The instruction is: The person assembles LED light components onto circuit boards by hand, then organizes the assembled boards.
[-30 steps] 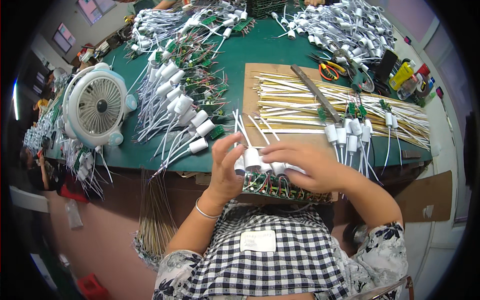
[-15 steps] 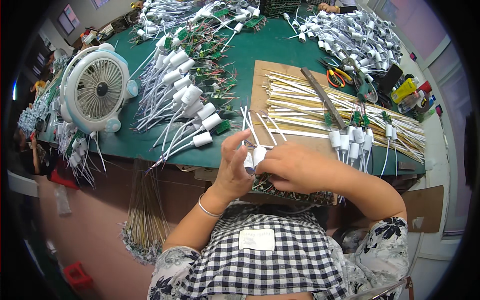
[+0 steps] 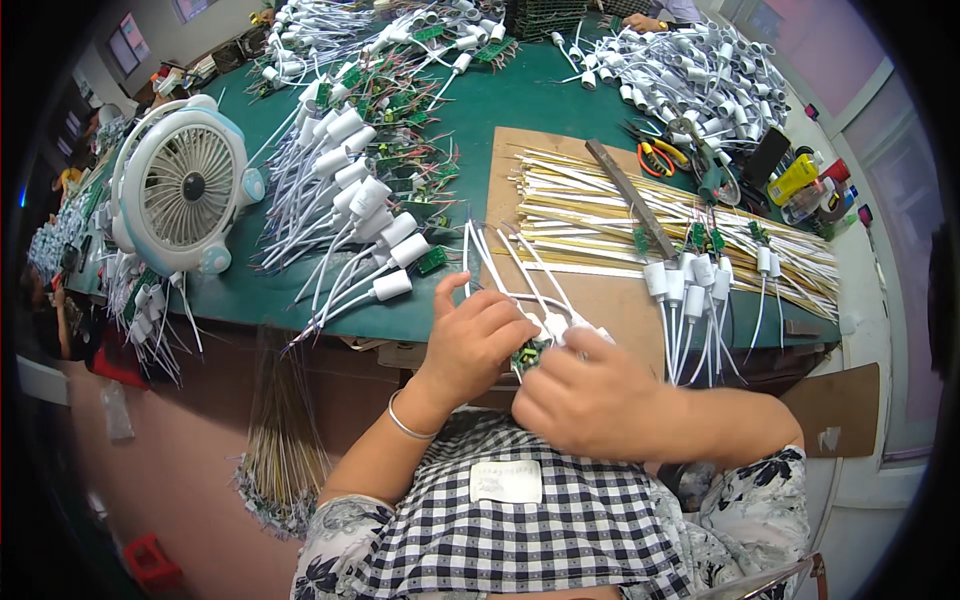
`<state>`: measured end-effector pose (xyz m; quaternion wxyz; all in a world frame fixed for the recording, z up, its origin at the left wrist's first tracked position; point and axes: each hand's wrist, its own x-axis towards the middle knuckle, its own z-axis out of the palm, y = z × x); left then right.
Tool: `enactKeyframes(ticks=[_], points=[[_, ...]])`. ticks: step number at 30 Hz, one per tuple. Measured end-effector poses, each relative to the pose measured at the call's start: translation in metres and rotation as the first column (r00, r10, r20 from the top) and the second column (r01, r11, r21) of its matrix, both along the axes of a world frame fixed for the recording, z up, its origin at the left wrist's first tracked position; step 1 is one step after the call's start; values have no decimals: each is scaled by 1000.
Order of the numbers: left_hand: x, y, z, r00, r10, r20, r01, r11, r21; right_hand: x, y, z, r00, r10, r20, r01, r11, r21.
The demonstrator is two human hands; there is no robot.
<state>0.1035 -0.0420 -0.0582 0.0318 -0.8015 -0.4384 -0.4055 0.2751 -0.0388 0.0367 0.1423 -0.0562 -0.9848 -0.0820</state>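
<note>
Both hands together just in front of the near edge of the green desk point(image 3: 520, 110), over the lap. Left hand point(image 3: 478, 335) curled, fingers closed around a small bundle of white wired caps point(image 3: 556, 325), its wires point(image 3: 500, 265) fanning up and back over the desk edge toward the cardboard sheet point(image 3: 600, 300). Right hand point(image 3: 590, 395) pressed against the left, grip pinched on a small green circuit board point(image 3: 528, 355) that peeks out between the two hands, touching the caps. On the cardboard sheet, behind the hands: a spread of pale yellow-white wire strips point(image 3: 600, 205), with a dark metal bar point(image 3: 630, 195) laid slantwise across them. Right of the hands, at the desk's near edge: a row of white caps with wires point(image 3: 690, 285) hanging down over the edge. Left of the cardboard sheet: a loose heap of finished white caps and green boards point(image 3: 360, 190). Further left, at the desk's left end: a white round fan point(image 3: 185, 185), face tilted up. At the far right of the desk: a big tangle of white caps point(image 3: 680, 80), yellow-handled pliers point(image 3: 655, 155) beside it, and a yellow bottle point(image 3: 795, 180) near the right edge. Below the desk's left part: a sheaf of thin wires point(image 3: 285, 440) hanging down.
</note>
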Motion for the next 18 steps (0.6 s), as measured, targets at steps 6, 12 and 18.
enactKeyframes(ticks=[6, 12, 18], points=[[-5, 2, -8, 1000, -11, -8, 11, 1000, 9, 16, -35, 10, 973, 209, -99, -227, 942, -248], [1, -5, -2, 999, 45, 18, -46, 993, 104, 31, 43, -27, 964, -205, -168, 18, 682, -732], [3, -5, -6, 997, 34, 67, -44, 988, 147, 36, 62, -46, 992, -110, 65, 102, 376, -921]])
